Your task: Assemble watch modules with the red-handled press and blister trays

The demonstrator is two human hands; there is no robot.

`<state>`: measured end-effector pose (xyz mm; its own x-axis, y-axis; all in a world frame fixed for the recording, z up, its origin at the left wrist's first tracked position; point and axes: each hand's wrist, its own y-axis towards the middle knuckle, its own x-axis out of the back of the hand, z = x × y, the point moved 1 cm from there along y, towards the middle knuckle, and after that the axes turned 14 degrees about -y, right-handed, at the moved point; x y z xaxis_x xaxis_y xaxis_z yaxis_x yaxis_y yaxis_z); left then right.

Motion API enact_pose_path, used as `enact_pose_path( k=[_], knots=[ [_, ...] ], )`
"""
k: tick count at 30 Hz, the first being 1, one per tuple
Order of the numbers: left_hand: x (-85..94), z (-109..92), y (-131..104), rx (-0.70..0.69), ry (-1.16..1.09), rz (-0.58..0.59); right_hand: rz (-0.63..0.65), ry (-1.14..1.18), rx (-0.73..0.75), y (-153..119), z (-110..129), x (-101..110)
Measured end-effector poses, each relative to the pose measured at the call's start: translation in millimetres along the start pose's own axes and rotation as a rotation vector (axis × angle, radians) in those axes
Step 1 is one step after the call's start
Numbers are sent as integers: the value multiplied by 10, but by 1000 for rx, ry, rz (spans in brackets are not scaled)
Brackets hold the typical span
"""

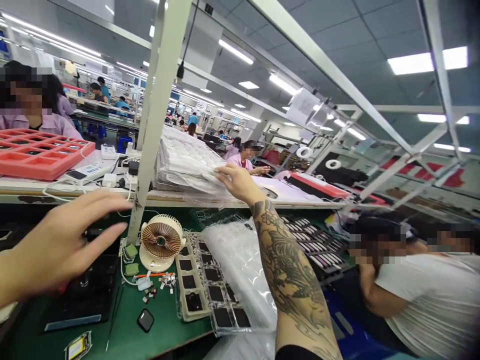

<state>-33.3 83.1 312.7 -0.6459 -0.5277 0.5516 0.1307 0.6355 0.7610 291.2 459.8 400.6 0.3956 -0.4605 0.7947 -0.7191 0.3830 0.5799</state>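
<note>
My right hand [238, 181] reaches up to the shelf, its fingers closed on the edge of a clear plastic tray [187, 152] in a tall stack. Part of the grip is hidden behind the fingers. My left hand [71, 240] hangs in the air at the left, thumb and fingers apart, slightly blurred, with nothing in it. Below my right forearm lie more clear plastic trays [240, 265] in a slanting pile. Beside them a cream tray [189, 282] holds dark square pieces. A small dark watch-like piece [145, 320] lies on the green bench.
A cream fan [161, 242] stands by the white upright post [153, 125]. Tweezers [112, 320], small parts and a black pad [84, 295] lie on the green mat. On the shelf sits a red foam tray [45, 152]. Co-workers sit opposite and at the right.
</note>
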Motion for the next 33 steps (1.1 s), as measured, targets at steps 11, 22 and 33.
enact_pose_path(
  k=[11,22,33],
  knots=[
    [-904,456,1402,56,116,-4,-249,-18,-65,256,-95,17],
    [-989,619,1507,-229,711,118,-400,-57,-85,274,-16,8],
    [-1094,831,1635,-403,795,166,-417,-89,-126,6,-32,-193]
  ],
)
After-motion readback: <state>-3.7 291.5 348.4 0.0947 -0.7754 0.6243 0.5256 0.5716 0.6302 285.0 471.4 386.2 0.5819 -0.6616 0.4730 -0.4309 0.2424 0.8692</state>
